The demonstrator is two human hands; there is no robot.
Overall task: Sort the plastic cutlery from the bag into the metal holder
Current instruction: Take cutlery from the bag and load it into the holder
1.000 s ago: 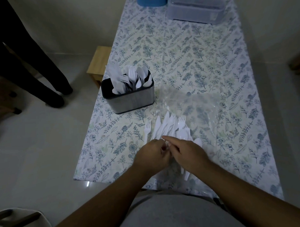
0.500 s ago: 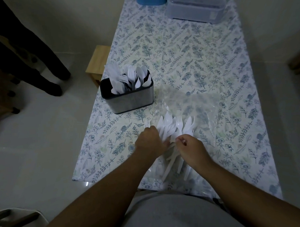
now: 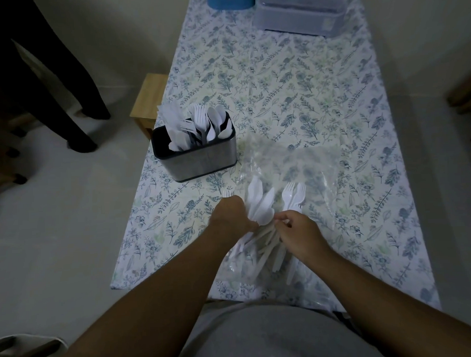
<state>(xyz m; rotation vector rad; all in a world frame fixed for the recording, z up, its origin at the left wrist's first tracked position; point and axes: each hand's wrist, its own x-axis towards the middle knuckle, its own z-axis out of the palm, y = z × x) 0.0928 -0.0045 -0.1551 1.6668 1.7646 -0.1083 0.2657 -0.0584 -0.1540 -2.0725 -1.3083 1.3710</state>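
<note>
My left hand grips a fan of knives, right hand pinching a handle—I should square them before the metal holder.

Holder on the counter at left with cutlery standing in it, bag just right of it, loose cutlery on the bag's near part, two containers at the far end, stool left of the counter

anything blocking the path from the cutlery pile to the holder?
Nothing visible. The holder stands up-left of the pile with bare tablecloth between. Both the left hand and right hand are already on the pile. The bag lies right of that path.
</note>
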